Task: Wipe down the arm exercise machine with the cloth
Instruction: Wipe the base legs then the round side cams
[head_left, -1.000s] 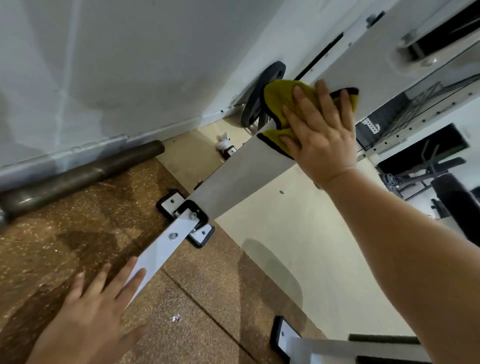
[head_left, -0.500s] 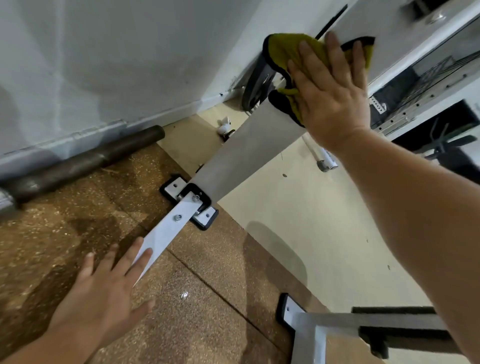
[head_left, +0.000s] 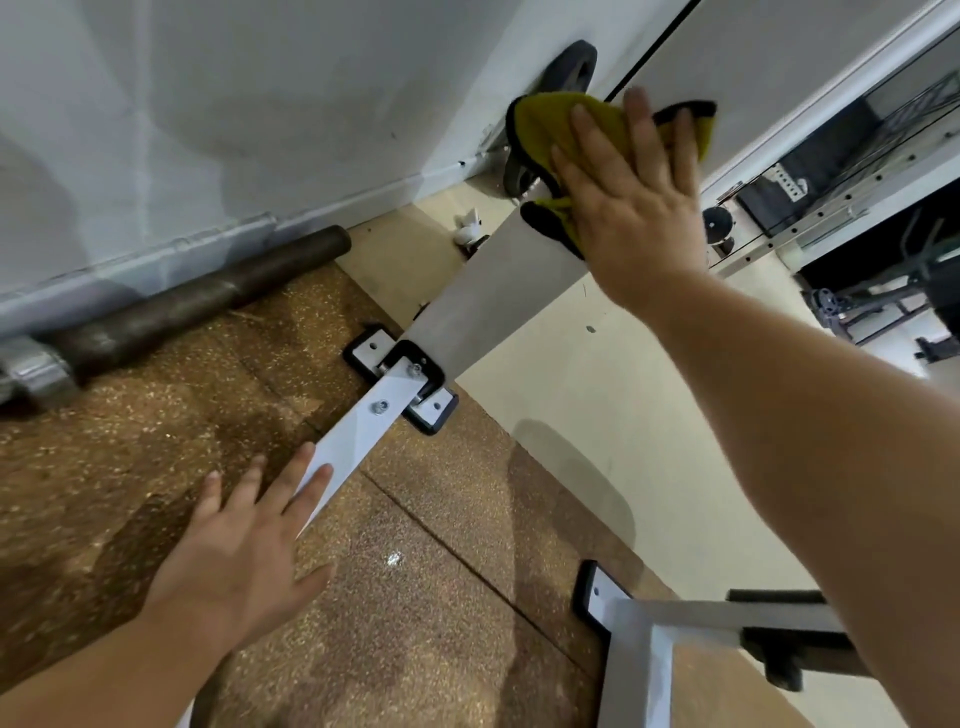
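Note:
A white upright post of the arm exercise machine rises from a black floor bracket toward the upper right. My right hand presses a yellow cloth with black edging flat against the post, fingers straight and spread. My left hand lies low at the left with straight fingers touching the end of a white floor bar that runs out from the bracket.
A dark steel bar lies along the white wall's base. A black weight plate leans by the wall behind the cloth. Another white frame foot stands at lower right. Brown speckled rubber mat meets pale flooring.
My right hand has slid the cloth up the post and then a little back down. My left hand stays flat on the floor bar's end.

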